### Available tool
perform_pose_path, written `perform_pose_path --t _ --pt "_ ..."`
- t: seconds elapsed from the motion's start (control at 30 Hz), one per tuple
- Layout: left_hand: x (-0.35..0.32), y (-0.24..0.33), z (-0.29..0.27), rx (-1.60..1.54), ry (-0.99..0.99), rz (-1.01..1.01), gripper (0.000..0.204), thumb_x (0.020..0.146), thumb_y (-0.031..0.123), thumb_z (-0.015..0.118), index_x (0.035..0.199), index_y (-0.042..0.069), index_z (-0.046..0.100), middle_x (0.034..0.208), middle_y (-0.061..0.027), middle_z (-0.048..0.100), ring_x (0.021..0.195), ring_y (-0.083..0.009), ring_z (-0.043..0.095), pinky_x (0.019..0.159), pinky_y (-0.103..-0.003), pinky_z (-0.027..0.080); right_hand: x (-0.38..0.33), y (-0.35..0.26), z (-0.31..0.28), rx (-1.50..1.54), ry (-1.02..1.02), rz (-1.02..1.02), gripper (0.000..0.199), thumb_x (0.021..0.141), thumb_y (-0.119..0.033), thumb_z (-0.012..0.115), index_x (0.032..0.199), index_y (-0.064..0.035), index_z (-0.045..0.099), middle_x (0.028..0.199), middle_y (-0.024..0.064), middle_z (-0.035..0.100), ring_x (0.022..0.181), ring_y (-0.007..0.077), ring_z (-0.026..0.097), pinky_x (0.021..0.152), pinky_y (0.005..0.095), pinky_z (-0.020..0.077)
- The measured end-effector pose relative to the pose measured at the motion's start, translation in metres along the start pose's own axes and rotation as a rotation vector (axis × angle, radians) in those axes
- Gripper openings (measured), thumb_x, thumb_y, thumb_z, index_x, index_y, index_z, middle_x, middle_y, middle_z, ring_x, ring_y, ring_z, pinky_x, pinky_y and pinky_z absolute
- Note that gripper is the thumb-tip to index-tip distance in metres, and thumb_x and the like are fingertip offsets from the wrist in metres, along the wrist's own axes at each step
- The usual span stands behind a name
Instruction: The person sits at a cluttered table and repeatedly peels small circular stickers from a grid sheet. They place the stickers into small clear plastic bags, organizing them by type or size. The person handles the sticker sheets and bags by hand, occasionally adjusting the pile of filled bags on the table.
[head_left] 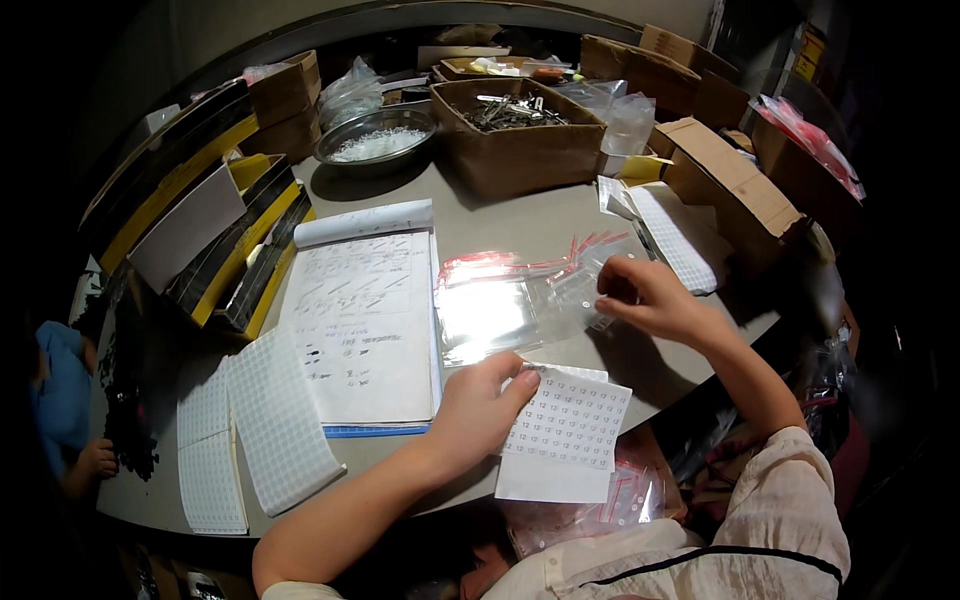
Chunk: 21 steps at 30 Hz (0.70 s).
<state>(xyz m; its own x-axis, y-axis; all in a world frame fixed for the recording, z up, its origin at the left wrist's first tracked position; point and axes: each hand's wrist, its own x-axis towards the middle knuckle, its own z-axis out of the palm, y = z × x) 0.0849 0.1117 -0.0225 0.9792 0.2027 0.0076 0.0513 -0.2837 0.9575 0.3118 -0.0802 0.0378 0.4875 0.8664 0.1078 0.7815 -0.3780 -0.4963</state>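
Left hand (480,410) pins the sticker sheet (565,430) at the near bench (520,215) edge, thumb and fingers closed on its corner. Right hand (650,295) pinches one small clear zip bag (570,290), just beyond the sheet. I judge labelling mid-run: a loose pile of red-strip bags (490,300) lies beside it, most stickers unused. Notebook (365,320) sits left.
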Motion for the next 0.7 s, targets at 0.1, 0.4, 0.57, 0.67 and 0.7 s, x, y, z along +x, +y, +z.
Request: perform_pose_path --t 0.1,0.4,0.57,0.67,0.7 --pt "0.001 -0.001 0.002 -0.131 0.013 -0.018 0.033 0.1 0.025 0.062 0.104 -0.007 0.069 0.084 -0.0199 0.072 0.078 -0.0237 0.07 0.074 -0.037 0.054 -0.004 -0.002 0.015 -0.191 0.1 -0.256 0.017 0.093 -0.011 0.069 0.106 0.0 0.065 0.096 0.0144 0.069 0.088 0.0292 0.068 0.075 0.0394 0.0543" --pt "-0.006 0.02 0.001 -0.117 0.052 0.024 0.024 0.1 0.018 0.064 0.087 -0.003 0.066 0.072 0.0031 0.056 0.067 -0.0058 0.047 0.059 -0.025 0.041 -0.018 -0.016 0.018 -0.399 0.061 -0.189 0.02 0.094 -0.01 0.067 0.112 0.0002 0.067 0.108 0.0155 0.069 0.097 0.0338 0.069 0.083 0.0412 0.0553" --pt "-0.008 0.021 0.001 -0.048 0.057 0.055 0.026 0.101 0.021 0.062 0.096 -0.005 0.069 0.076 -0.0102 0.066 0.071 -0.0139 0.06 0.066 -0.031 0.048 -0.028 -0.076 0.013 0.121 -0.068 -0.386 0.021 0.093 -0.008 0.07 0.111 0.0 0.064 0.104 0.0124 0.067 0.094 0.0274 0.067 0.08 0.0366 0.0542" --pt "-0.007 0.015 0.002 -0.1 0.012 0.07 0.029 0.102 0.021 0.06 0.102 -0.006 0.07 0.078 -0.0122 0.069 0.072 -0.0154 0.062 0.068 -0.033 0.051 -0.026 -0.086 0.018 0.115 -0.067 -0.411 0.021 0.091 -0.006 0.072 0.109 -0.0007 0.062 0.102 0.0114 0.064 0.093 0.0275 0.066 0.079 0.0375 0.0538" --pt "-0.006 0.012 0.003 -0.136 -0.005 0.076 0.028 0.103 0.021 0.06 0.103 -0.006 0.07 0.077 -0.0099 0.068 0.071 -0.0139 0.06 0.068 -0.032 0.05 -0.024 -0.087 0.018 0.102 -0.07 -0.416 0.021 0.09 -0.006 0.073 0.108 -0.001 0.062 0.101 0.0112 0.064 0.093 0.0277 0.065 0.078 0.0377 0.0537"
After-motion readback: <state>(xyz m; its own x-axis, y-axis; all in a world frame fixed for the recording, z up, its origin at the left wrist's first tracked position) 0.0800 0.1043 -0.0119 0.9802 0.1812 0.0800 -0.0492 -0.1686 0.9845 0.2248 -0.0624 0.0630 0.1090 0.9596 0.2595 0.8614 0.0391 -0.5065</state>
